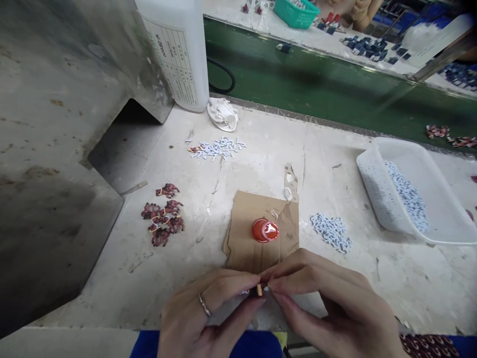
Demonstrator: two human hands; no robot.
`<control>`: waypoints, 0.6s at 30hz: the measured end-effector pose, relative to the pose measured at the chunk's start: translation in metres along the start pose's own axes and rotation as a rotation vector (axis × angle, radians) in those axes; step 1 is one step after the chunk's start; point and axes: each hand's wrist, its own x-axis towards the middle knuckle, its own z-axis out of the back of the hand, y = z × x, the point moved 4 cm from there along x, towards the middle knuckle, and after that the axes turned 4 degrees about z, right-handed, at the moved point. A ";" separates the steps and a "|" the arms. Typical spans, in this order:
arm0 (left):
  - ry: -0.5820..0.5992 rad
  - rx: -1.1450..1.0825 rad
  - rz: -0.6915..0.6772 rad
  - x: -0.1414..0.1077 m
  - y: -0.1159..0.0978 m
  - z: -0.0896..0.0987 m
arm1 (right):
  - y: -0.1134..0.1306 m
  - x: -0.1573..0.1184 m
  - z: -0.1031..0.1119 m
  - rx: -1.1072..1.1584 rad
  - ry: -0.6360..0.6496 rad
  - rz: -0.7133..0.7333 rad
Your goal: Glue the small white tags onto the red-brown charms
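My left hand (212,311), a ring on one finger, pinches a tiny dark figurine (260,290) with a yellow-orange part, low in front of the cardboard. The fingers hide most of it. My right hand (328,298) meets it from the other side, thumb and fingertips closed on a small pale piece (266,288) touching or nearly touching the figurine. Just beyond the hands, a small round red cup (265,230) with a glossy surface sits on a torn brown cardboard piece (244,219). Small light-blue pieces (331,231) lie in a pile to the right.
Reddish-brown figurines (164,214) lie at left, more light-blue pieces (219,148) further back. A translucent tub (380,199) stands right. A white jug (186,59), crumpled white cloth (222,114) and metal housing (48,149) border the left. Behind the green partition (298,79), a person's arm shows.
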 end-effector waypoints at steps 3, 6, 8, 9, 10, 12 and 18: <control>0.056 -0.017 -0.040 0.007 -0.002 0.001 | 0.001 -0.007 0.002 -0.037 0.048 0.028; 0.032 0.025 -0.144 0.011 -0.005 0.001 | 0.005 -0.017 0.005 -0.162 0.136 0.081; 0.004 0.056 -0.250 0.014 -0.009 0.002 | 0.008 -0.021 0.006 -0.259 0.176 0.126; 0.019 0.074 -0.252 0.016 -0.009 0.001 | 0.009 -0.021 0.006 -0.285 0.188 0.139; -0.003 0.059 -0.279 0.017 -0.010 0.002 | 0.010 -0.020 0.006 -0.284 0.193 0.146; 0.008 0.029 -0.246 0.021 -0.011 0.003 | 0.009 -0.015 0.005 -0.211 0.161 0.126; 0.040 0.166 -0.150 0.016 -0.013 0.012 | 0.004 0.005 -0.005 -0.054 0.123 0.040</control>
